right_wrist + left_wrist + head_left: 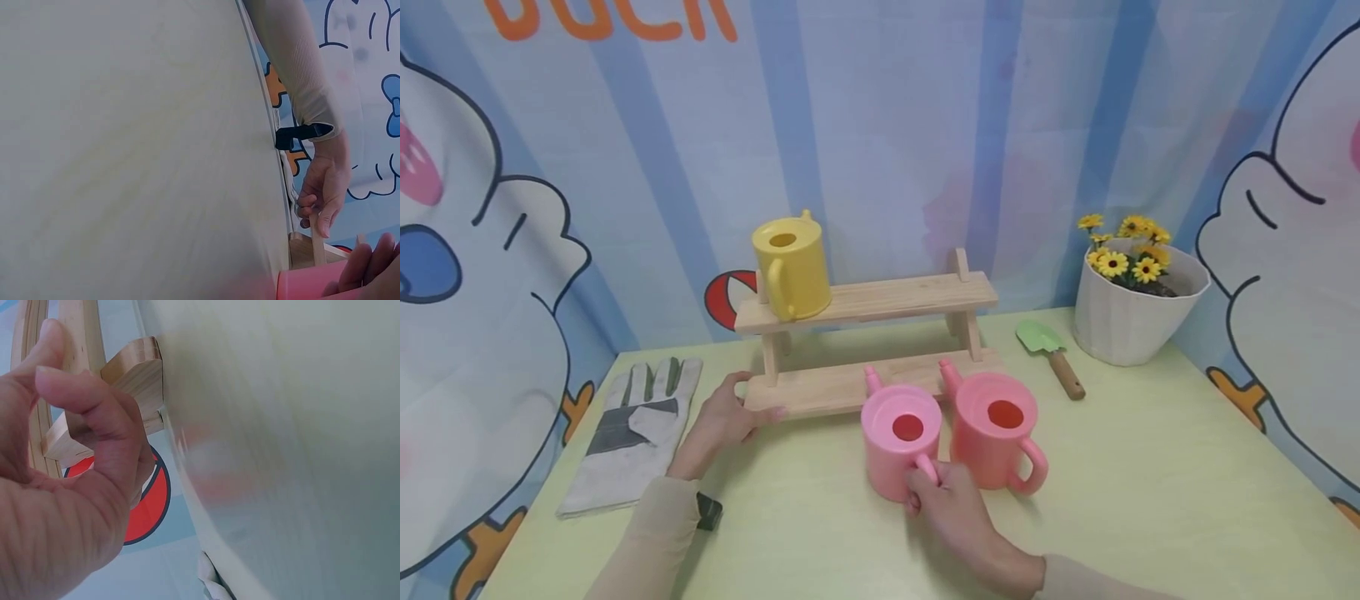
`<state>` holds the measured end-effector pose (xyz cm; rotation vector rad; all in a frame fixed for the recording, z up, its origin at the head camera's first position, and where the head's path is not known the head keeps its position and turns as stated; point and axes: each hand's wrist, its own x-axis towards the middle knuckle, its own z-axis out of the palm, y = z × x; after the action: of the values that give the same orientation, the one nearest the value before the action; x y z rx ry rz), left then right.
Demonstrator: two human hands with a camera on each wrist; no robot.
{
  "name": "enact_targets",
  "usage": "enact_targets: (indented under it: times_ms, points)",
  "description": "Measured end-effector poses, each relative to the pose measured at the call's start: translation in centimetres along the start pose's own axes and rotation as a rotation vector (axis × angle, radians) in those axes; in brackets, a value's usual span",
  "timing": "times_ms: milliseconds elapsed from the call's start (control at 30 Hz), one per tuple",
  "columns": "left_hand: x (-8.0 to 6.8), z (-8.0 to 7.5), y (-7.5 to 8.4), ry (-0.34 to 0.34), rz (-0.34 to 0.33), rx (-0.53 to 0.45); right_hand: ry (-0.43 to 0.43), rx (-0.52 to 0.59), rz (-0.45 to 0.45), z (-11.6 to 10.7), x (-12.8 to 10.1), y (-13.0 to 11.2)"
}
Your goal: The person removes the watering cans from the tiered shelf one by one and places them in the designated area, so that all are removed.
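A small two-tier wooden shelf (880, 302) stands on the pale green table (1150, 500). My left hand (727, 417) grips the left end of its lower board (820, 389), thumb on top; the same hand (325, 194) and the board end (134, 375) appear in the wrist views. My right hand (951, 504) holds the handle of a light pink watering can (900, 442) standing in front of the shelf. A darker pink watering can (996, 429) stands right beside it. A yellow watering can (792, 265) sits on the top board's left end.
A grey work glove (632, 429) lies flat at the left. A green trowel with a wooden handle (1051, 357) lies right of the shelf. A white pot of yellow flowers (1135, 292) stands at the back right. A cartoon curtain surrounds the table.
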<state>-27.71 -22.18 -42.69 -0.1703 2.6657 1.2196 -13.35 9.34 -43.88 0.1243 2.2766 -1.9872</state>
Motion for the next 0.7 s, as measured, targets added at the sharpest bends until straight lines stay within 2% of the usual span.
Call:
enact_targets:
  times_ms: [300,600,700]
  points:
    - [0.0,0.0,-0.1,-0.004,-0.012,0.003,-0.008,-0.096,0.010,-0.7,-0.2,0.2]
    - [-0.1,-0.1,-0.1,-0.005,0.012,0.007,0.056,-0.167,0.056,-1.5,-0.6,-0.4]
    - [-0.1,-0.1,0.0,-0.005,0.021,0.006,0.072,-0.152,0.049,-1.8,-1.0,-0.7]
